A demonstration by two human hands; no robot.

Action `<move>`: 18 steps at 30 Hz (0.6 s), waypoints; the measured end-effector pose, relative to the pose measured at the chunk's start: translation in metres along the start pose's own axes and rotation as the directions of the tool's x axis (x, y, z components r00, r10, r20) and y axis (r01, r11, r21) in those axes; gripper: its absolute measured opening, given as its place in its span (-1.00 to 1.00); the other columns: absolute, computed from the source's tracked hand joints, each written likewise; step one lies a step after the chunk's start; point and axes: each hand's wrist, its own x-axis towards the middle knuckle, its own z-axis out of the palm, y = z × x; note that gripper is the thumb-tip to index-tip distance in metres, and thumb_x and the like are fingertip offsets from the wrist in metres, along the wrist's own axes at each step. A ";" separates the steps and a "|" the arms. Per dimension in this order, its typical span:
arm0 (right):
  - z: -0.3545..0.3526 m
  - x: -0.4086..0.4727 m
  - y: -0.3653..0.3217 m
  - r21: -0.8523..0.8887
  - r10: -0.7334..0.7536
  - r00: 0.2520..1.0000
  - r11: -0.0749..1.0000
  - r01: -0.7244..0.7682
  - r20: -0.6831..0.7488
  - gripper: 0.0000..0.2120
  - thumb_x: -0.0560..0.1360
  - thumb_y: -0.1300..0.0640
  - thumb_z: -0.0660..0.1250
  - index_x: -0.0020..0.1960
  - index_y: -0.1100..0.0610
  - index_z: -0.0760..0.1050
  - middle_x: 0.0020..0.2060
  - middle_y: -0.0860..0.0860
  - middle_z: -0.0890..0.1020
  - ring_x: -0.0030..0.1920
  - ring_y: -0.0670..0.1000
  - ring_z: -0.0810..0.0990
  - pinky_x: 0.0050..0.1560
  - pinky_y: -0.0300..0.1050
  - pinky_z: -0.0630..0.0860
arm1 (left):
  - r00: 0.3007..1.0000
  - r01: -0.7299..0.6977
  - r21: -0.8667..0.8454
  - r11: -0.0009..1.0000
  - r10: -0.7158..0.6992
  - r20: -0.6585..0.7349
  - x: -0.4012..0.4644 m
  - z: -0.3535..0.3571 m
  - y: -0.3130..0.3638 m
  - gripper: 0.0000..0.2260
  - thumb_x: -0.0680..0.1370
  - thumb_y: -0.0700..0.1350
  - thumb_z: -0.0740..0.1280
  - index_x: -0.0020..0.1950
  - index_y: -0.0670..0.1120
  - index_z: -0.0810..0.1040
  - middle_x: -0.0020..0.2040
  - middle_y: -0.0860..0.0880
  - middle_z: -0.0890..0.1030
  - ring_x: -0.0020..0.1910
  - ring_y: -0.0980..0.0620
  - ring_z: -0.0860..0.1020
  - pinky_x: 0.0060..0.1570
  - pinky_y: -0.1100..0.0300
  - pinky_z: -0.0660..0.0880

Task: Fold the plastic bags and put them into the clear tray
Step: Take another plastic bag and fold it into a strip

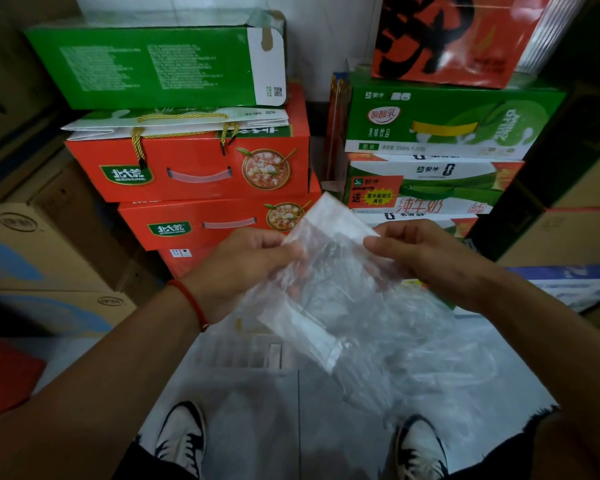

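You can read "北大荒 BEIDAHUANG" on the upper orange box (pixel 187 168). Right of it, the green carton (pixel 447 123) says "蒙牛", "酸酸乳" and "250mL × 20" (small print); the white carton (pixel 430 188) beneath that says "纯牛奶".

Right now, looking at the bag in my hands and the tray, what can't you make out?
- Plastic bag, head view: see-through and crumpled; number of folds or layers unclear.
- Clear tray, head view: faint on the floor, partly behind the bag and left hand; contents unclear.
- Right hand, head view: fingertips hidden behind the bag.
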 end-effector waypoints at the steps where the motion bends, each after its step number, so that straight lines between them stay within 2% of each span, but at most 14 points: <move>1: 0.000 0.001 0.001 0.041 0.005 1.000 0.999 -0.004 -0.015 -0.64 0.44 0.01 0.46 0.12 0.24 0.65 -0.10 0.15 0.75 -0.17 0.14 0.70 -0.03 0.04 0.64 | 0.999 0.020 -0.072 0.997 -0.022 -0.029 0.001 0.000 -0.001 -0.81 0.61 -0.12 0.38 -0.05 -0.22 0.69 -0.13 -0.26 0.67 -0.19 -0.13 0.59 -0.15 0.05 0.56; 4: 0.002 0.006 0.005 0.297 0.064 0.993 0.954 -0.033 -0.096 -0.58 0.42 0.04 0.48 0.21 0.22 0.62 0.02 0.16 0.73 0.02 0.22 0.69 0.19 0.16 0.65 | 0.994 0.034 -0.278 0.960 -0.062 -0.092 0.003 0.002 -0.003 -0.81 0.62 -0.17 0.35 0.04 -0.28 0.67 -0.06 -0.22 0.68 -0.14 -0.10 0.63 -0.07 0.04 0.60; 6: 0.008 0.006 0.003 0.408 0.111 0.991 0.910 -0.072 -0.073 -0.60 0.43 0.02 0.48 0.19 0.20 0.62 0.07 0.19 0.72 0.13 0.27 0.69 0.14 0.10 0.67 | 0.986 0.012 -0.373 0.928 -0.073 -0.148 0.005 0.005 -0.003 -0.81 0.63 -0.19 0.32 0.08 -0.28 0.66 -0.05 -0.19 0.71 -0.11 -0.07 0.67 -0.06 0.04 0.64; 7: 0.012 0.006 0.002 0.409 0.122 0.991 0.908 -0.091 -0.050 -0.57 0.44 0.03 0.48 0.23 0.21 0.60 0.10 0.20 0.72 0.16 0.28 0.69 0.08 0.05 0.68 | 0.981 -0.002 -0.398 0.917 -0.076 -0.180 0.006 0.006 -0.005 -0.80 0.64 -0.19 0.31 0.11 -0.29 0.65 -0.01 -0.20 0.71 -0.05 -0.09 0.68 0.01 -0.01 0.65; 9: 0.021 0.007 0.001 0.351 0.112 0.992 0.933 -0.081 -0.067 -0.56 0.48 0.12 0.49 0.32 0.20 0.54 0.07 0.19 0.74 0.10 0.25 0.72 0.02 0.02 0.66 | 0.967 -0.029 -0.417 0.909 -0.079 -0.241 0.009 0.008 -0.008 -0.78 0.64 -0.18 0.32 0.17 -0.30 0.64 0.12 -0.24 0.69 0.13 -0.19 0.66 0.22 -0.15 0.58; 11: 0.029 0.009 0.000 0.311 0.089 0.981 0.950 -0.031 -0.174 -0.57 0.53 0.24 0.48 0.37 0.16 0.49 -0.01 0.17 0.76 -0.02 0.17 0.75 0.00 0.02 0.66 | 0.951 -0.049 -0.439 0.897 -0.092 -0.294 0.012 0.010 -0.011 -0.78 0.64 -0.19 0.32 0.18 -0.29 0.64 0.16 -0.24 0.67 0.18 -0.20 0.64 0.30 -0.19 0.52; 14: 0.033 0.013 0.000 0.157 -0.003 0.940 0.986 0.060 -0.341 -0.50 0.55 0.23 0.48 0.42 0.02 0.41 -0.07 0.15 0.75 -0.03 0.16 0.74 0.07 0.08 0.68 | 0.935 -0.053 -0.457 0.888 -0.116 -0.334 0.011 0.012 -0.013 -0.78 0.63 -0.17 0.35 0.17 -0.30 0.64 0.16 -0.24 0.68 0.14 -0.17 0.65 0.28 -0.17 0.54; 16: 0.032 0.014 0.001 0.073 -0.087 0.930 0.990 0.121 -0.358 -0.50 0.57 0.22 0.47 0.42 -0.04 0.40 -0.13 0.14 0.75 -0.03 0.17 0.74 0.09 0.10 0.67 | 0.921 -0.069 -0.428 0.901 -0.108 -0.375 0.011 0.012 -0.012 -0.80 0.62 -0.17 0.38 0.17 -0.25 0.64 0.11 -0.25 0.69 0.15 -0.19 0.66 0.21 -0.13 0.59; 18: 0.031 0.014 0.000 0.041 -0.150 0.927 0.984 0.174 -0.345 -0.56 0.58 0.23 0.46 0.38 -0.02 0.45 -0.17 0.15 0.74 -0.07 0.16 0.74 0.08 0.11 0.67 | 0.877 -0.106 -0.351 0.930 -0.079 -0.474 0.011 0.011 -0.011 -0.82 0.57 -0.18 0.44 0.16 -0.13 0.62 0.04 -0.18 0.71 0.09 -0.18 0.68 0.14 -0.13 0.62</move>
